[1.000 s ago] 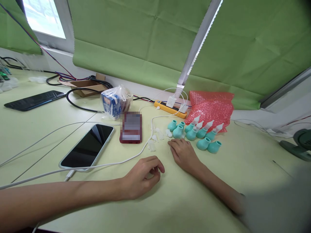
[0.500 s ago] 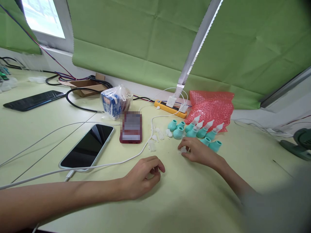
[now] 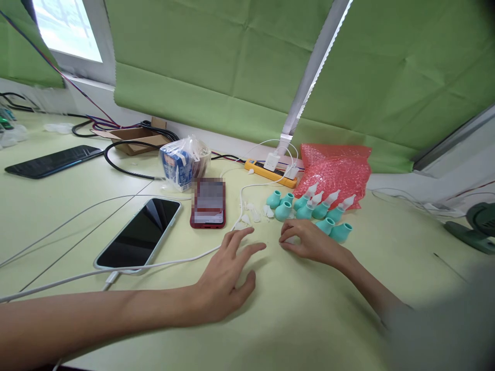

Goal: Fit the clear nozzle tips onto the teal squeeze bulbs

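My left hand [image 3: 228,278] is spread above the table, with nothing in its fingers. Just beyond its fingertips are small clear plastic pieces [image 3: 254,212], partly hidden by the hand. Thumb and fingers of my right hand [image 3: 311,243] are pinched around a small translucent piece [image 3: 293,240], mostly covered by the hand. Close behind the right hand stand several teal rubber bulbs [image 3: 283,211] with open necks. Other teal bulbs [image 3: 320,209] among them carry clear pointed nozzles [image 3: 331,197].
A red bubble-wrap pouch [image 3: 334,167] and a yellow power strip [image 3: 270,174] lie along the wall. On the left are a red-cased phone [image 3: 209,206], a black-screened phone [image 3: 139,234] and a bagged blue carton [image 3: 178,167]. A white cable [image 3: 174,261] crosses the table.
My left hand has opened from a loose curl, its fingers reaching forward towards the clear pieces. My right hand has shifted slightly left, its fingers closer together on the translucent piece.
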Motion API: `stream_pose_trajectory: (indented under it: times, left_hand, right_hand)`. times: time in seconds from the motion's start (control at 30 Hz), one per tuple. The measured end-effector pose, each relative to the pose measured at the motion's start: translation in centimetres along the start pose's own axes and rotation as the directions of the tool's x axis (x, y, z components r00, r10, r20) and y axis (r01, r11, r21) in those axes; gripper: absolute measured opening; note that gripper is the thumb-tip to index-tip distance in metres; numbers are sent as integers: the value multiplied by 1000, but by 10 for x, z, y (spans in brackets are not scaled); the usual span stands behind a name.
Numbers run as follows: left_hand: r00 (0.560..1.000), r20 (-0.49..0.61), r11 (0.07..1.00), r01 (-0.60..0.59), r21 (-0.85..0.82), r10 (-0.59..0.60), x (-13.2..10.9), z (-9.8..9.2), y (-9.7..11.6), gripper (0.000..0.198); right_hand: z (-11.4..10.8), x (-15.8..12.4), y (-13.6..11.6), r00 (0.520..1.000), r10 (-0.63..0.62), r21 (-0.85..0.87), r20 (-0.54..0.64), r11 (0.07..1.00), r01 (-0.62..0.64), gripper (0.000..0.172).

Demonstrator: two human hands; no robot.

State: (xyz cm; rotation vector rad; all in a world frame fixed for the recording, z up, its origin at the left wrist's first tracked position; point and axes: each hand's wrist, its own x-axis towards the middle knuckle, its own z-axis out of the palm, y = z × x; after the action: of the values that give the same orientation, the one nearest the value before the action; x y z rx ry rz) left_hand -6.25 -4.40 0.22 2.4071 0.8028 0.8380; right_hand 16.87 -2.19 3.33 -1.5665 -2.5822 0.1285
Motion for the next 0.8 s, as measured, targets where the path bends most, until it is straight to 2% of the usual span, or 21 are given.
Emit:
stream_pose_trajectory:
  times: [0.1, 0.2, 0.37, 0.47, 0.53, 0.6, 0.7, 0.8]
  left_hand:
    - [993, 118, 990, 6, 143, -23, -1, 4, -1, 63]
    - [978, 205, 981, 3, 195, -44, 1, 7, -3, 70]
    - [965, 260, 979, -34, 200, -20, 2, 5, -4, 65]
    - [955, 288, 984, -111, 138, 68, 1, 1, -1, 49]
    - [946, 302, 985, -149, 91, 115, 1, 0, 0, 33]
    - [953, 282, 989, -133, 70, 109, 1, 1, -1, 24]
    - [979, 196, 998, -65, 15, 61, 1, 5, -6, 23]
    - [997, 70, 991, 32, -132, -23, 3, 7, -11, 26]
  right_hand:
    - [4, 1, -3, 997, -60, -14, -55, 998, 60, 10]
    - [6, 2, -5, 992, -95, 31, -86, 995, 98, 8]
    - [5, 3, -16, 974, -96, 239, -204, 960, 145, 7]
    - [8, 4, -27, 960, 1, 470, -280, 872, 136, 3]
    - [13, 5, -32, 971, 77, 635, -227, 768, 87, 3]
    - [19, 5, -36, 989, 100, 749, -113, 662, 19, 5]
    - [26, 7, -36, 993, 115, 832, 0, 551, -64, 10]
    - [29, 9, -36, 981, 181, 897, 68, 419, -140, 16]
